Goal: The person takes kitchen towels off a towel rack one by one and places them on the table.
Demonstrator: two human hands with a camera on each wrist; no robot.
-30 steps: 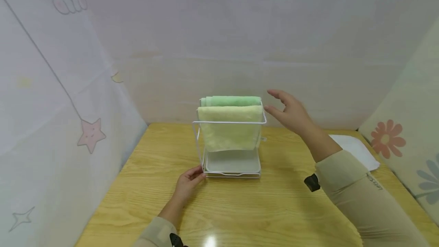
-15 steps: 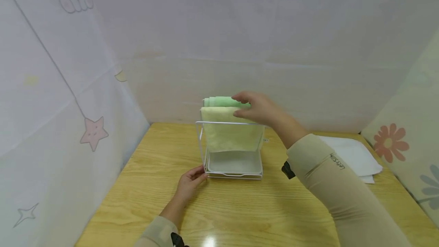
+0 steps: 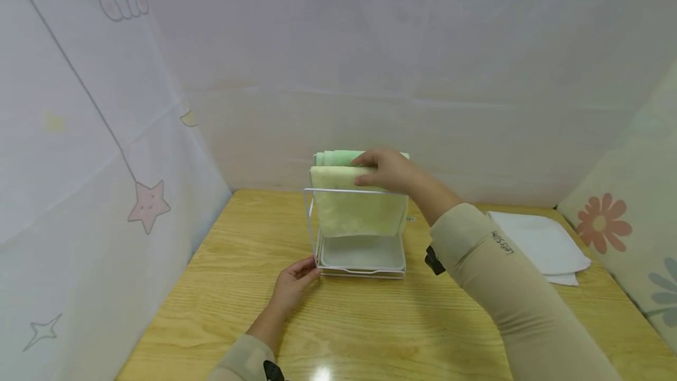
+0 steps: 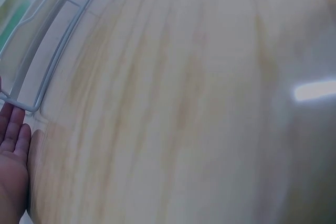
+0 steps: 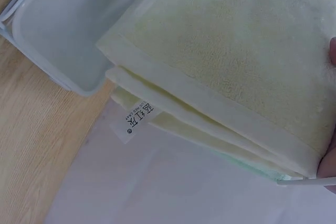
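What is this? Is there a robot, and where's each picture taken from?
There's no robot: these are a person's bare hands. The wide picture comes from a camera worn on the head; the others come from one on each wrist. On the wooden table stands a white wire rack with a pale tray in its base. A yellow towel hangs on it, with a green towel behind. The left hand holds the rack's lower left corner. The right hand curls its thumb and fingers over the yellow towel's top edge; how firmly, I can't tell. A white cloth, it seems, lies to the right.
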